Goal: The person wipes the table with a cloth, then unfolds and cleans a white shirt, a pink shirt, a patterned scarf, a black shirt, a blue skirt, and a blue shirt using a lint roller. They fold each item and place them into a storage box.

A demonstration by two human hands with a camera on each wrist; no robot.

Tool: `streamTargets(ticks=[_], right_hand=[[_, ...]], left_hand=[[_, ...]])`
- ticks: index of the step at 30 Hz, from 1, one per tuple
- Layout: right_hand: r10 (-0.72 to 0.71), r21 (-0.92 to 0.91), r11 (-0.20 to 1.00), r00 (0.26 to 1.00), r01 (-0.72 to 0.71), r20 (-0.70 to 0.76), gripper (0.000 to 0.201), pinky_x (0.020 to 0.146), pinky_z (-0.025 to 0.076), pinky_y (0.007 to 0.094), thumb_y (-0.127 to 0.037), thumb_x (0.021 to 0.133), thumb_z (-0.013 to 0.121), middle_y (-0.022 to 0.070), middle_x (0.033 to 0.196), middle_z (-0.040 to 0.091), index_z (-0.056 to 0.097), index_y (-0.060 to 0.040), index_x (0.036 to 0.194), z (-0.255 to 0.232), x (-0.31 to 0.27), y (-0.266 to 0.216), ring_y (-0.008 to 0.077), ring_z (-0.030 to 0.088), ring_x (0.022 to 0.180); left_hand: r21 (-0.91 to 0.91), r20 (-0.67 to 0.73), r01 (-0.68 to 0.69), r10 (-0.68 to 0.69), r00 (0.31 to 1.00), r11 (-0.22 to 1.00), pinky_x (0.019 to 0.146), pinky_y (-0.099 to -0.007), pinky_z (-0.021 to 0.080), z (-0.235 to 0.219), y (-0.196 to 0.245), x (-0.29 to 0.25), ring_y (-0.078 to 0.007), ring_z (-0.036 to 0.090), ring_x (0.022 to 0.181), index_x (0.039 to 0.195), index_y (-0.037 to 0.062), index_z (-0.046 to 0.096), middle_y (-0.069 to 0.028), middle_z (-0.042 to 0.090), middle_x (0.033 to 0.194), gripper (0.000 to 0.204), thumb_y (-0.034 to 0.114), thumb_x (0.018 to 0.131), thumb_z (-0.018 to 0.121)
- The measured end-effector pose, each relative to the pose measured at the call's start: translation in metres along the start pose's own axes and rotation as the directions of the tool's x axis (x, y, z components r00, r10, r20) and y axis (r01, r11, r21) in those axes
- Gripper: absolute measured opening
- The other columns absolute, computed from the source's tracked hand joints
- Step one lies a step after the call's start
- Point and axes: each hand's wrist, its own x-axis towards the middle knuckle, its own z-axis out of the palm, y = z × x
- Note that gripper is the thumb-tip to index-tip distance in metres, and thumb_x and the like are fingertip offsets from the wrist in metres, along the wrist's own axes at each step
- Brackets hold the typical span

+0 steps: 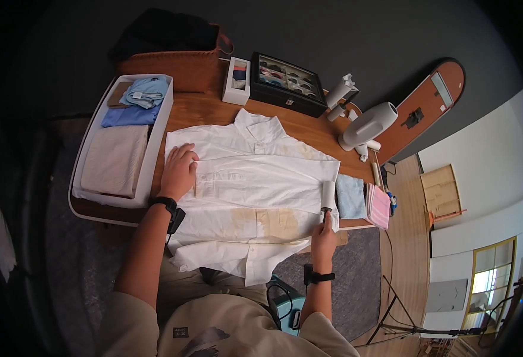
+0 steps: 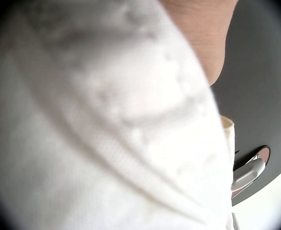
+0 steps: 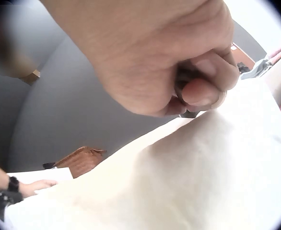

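Gripping the dark handle of a white cylindrical lint roller, the right hand holds it on a stained white button-up shirt. Left of that grip, the left hand rests, fingers relaxed, on the shirt.

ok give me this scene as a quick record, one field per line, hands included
main item: white shirt, spread on the table, with tan patches
left hand: rests on the shirt's left part
right hand: grips the dark handle of a white roller at the shirt's right edge
left side: white tray with folded clothes
far side: brown basket with black cloth, white box, black display case
right side: folded light blue cloth and pink cloth
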Motion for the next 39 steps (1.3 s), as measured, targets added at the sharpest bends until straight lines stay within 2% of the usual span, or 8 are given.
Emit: streamTargets(ticks=[8, 14, 17, 18, 20, 24, 33, 39], right_hand=[[0.056, -0.059, 0.997, 0.997, -0.058, -0.047, 0.044, 0.064, 0.054, 0.0519, -0.014, 0.106, 0.057, 0.0282, 0.080, 0.071, 0.062, 0.0006, 0.147, -0.031, 0.013, 0.012, 0.0432, 0.072, 0.070], [0.166, 0.287, 0.954, 0.951, -0.087, -0.261, 0.036, 0.080, 0.055, 0.0530, -0.015, 0.109, 0.056, 0.0342, 0.106, 0.071, 0.058, 0.0068, 0.137, -0.051, 0.018, -0.022, 0.0530, 0.070, 0.096], [0.044, 0.407, 0.913, 0.996, -0.011, -0.071, 0.030, 0.078, 0.054, 0.0555, -0.011, 0.108, 0.057, 0.0366, 0.103, 0.068, 0.055, 0.0059, 0.132, -0.032, 0.011, -0.069, 0.0566, 0.068, 0.093], [-0.016, 0.417, 0.909, 0.998, -0.014, 0.068, 0.027, 0.069, 0.055, 0.0499, -0.009, 0.110, 0.053, 0.0267, 0.091, 0.066, 0.052, 0.0031, 0.134, -0.019, 0.006, -0.082, 0.0402, 0.070, 0.077], [-0.219, 0.482, 0.858, 0.975, 0.176, 0.034, 0.039, 0.074, 0.056, 0.0588, -0.014, 0.104, 0.065, 0.0370, 0.100, 0.069, 0.050, 0.0023, 0.135, -0.016, -0.001, -0.131, 0.0569, 0.069, 0.091], [-0.344, 0.548, 0.818, 0.913, 0.178, 0.218, 0.036, 0.076, 0.055, 0.0563, -0.008, 0.102, 0.065, 0.0346, 0.102, 0.069, 0.051, 0.0024, 0.134, 0.028, -0.013, -0.184, 0.0525, 0.070, 0.093], [-0.427, 0.576, 0.761, 0.899, 0.299, 0.097, 0.049, 0.080, 0.058, 0.0531, -0.016, 0.098, 0.074, 0.0318, 0.106, 0.069, 0.050, 0.0082, 0.133, 0.047, -0.011, -0.248, 0.0493, 0.070, 0.096], [-0.349, 0.433, 0.876, 0.897, 0.210, 0.271, 0.036, 0.074, 0.058, 0.0555, -0.017, 0.096, 0.074, 0.0281, 0.085, 0.071, 0.060, 0.0065, 0.119, 0.070, -0.005, -0.240, 0.0490, 0.072, 0.084]], left_hand=[[0.008, 0.000, 0.003, -0.003, 1.000, 1.000, 0.130, -0.0487, 0.032, -0.001, 0.000, 0.001, -0.0316, 0.050, 0.148, 0.105, 0.0071, 0.065, -0.0122, 0.063, 0.147, 0.011, 0.002, 0.095, 0.069], [0.005, -0.002, -0.005, 0.005, 1.000, 1.000, 0.130, -0.0487, 0.033, -0.001, 0.002, 0.001, -0.0320, 0.051, 0.147, 0.104, 0.0069, 0.065, -0.0124, 0.063, 0.146, 0.010, 0.002, 0.096, 0.068], [0.018, -0.011, -0.017, 0.017, 1.000, 1.000, 0.130, -0.0487, 0.033, 0.001, -0.001, 0.002, -0.0319, 0.052, 0.147, 0.104, 0.0067, 0.065, -0.0126, 0.064, 0.146, 0.010, 0.001, 0.097, 0.066], [0.014, -0.016, -0.020, 0.020, 1.000, 1.000, 0.130, -0.0487, 0.033, 0.001, -0.002, 0.001, -0.0317, 0.052, 0.147, 0.104, 0.0066, 0.065, -0.0125, 0.064, 0.146, 0.009, 0.000, 0.097, 0.064], [0.014, -0.025, -0.020, 0.020, 0.999, 1.000, 0.130, -0.0487, 0.033, 0.001, -0.004, 0.000, -0.0315, 0.051, 0.147, 0.104, 0.0065, 0.065, -0.0125, 0.064, 0.145, 0.010, -0.001, 0.098, 0.063], [-0.008, -0.029, -0.015, 0.015, 0.999, 1.000, 0.130, -0.0484, 0.033, 0.001, -0.003, 0.000, -0.0312, 0.052, 0.147, 0.104, 0.0066, 0.066, -0.0118, 0.064, 0.146, 0.011, -0.002, 0.098, 0.061], [-0.018, -0.025, -0.013, 0.012, 1.000, 1.000, 0.129, -0.0496, 0.034, 0.001, -0.004, 0.002, -0.0321, 0.053, 0.145, 0.104, 0.0066, 0.066, -0.0120, 0.065, 0.145, 0.012, -0.002, 0.094, 0.066], [-0.015, -0.044, 0.017, -0.017, 0.999, 1.000, 0.128, -0.0502, 0.035, 0.002, 0.001, 0.002, -0.0323, 0.054, 0.144, 0.103, 0.0050, 0.066, -0.0124, 0.065, 0.145, 0.009, 0.001, 0.095, 0.067]])
